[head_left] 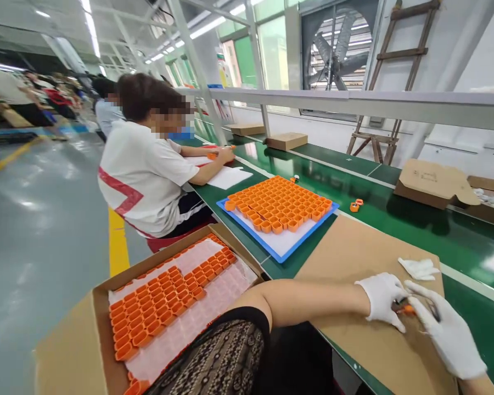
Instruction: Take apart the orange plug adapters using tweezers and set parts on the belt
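Note:
My left hand (383, 299), in a white glove, is closed around a small orange piece (407, 309) with a dark part beside it. Close by on the right, my gloved right hand (448, 332) has its fingers bent around a dark curved thing (435, 311), whose kind I cannot make out. Both hands are over a brown cardboard sheet (354, 258) on the green bench. A loose white glove (419, 269) lies just beyond them. Two small orange parts (355, 206) sit farther off on the green surface.
A blue-rimmed tray (282, 258) bears rows of orange cups (278, 203). At lower left, an open carton (101, 329) holds more orange cups on white liner. A co-worker (148, 164) sits on the left. Cardboard boxes (432, 181) stand along the bench's far side, below a raised shelf (354, 104).

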The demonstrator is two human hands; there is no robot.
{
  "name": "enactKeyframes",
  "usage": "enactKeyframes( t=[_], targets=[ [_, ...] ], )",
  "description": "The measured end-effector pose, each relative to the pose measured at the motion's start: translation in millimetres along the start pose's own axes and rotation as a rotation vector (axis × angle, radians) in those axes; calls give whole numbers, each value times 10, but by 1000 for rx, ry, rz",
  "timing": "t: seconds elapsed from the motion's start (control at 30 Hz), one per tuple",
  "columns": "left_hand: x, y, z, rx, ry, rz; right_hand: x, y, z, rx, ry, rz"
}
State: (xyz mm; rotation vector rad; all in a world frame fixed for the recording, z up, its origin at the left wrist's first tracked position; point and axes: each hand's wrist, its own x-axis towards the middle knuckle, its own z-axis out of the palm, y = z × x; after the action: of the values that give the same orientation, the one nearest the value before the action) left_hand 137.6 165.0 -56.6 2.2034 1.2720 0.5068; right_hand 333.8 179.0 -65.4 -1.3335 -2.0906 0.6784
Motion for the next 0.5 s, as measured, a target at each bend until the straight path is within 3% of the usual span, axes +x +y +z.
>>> enactKeyframes(
  t=[0.1,0.2,0.3,0.37,0.5],
  targets=[
    [-85,-28,-10,-33,27,-73,-1,-79,93,-51,-159,-39],
    [-270,-51,-22,-28,107,-169,-5,-93,149,-100,-192,-19],
    [-561,-124,-120,4,269,-304,-14,-103,126,-185,-197,19],
    [-794,-240,-303,61,414,-426,-18,-124,82,-248,-205,47],
    [-1249,-580,-873,240,688,-770,-1,-91,3,-325,-269,83]
  ],
)
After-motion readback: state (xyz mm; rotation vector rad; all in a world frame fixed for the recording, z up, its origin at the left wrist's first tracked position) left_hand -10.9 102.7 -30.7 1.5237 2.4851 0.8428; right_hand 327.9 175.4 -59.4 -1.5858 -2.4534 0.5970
